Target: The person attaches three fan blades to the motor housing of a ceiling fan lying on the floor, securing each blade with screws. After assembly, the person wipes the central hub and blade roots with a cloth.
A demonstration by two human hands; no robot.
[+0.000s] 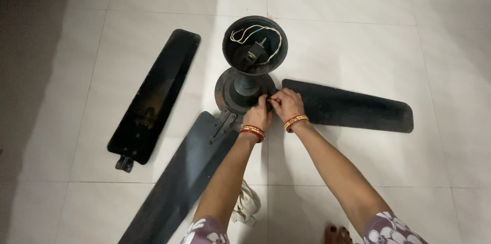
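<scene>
**Both hands at the fan hub**

I've got my left hand point(259, 113) and right hand point(286, 104) pinched together at the rim of the motor housing point(236, 93), fingers closed on something small where the right-hand blade point(353, 106) meets it; what exactly, I can't tell. The ceiling fan sits on the tiled floor point(358, 29), canopy cup point(254, 44) up, wires point(255, 32) loose inside. One blade point(156, 93) lies detached at left, another point(189, 182) is bracketed on. I judge the motor heavy and rigid, the blades thin, springy; best gripped at the metal brackets.
</scene>
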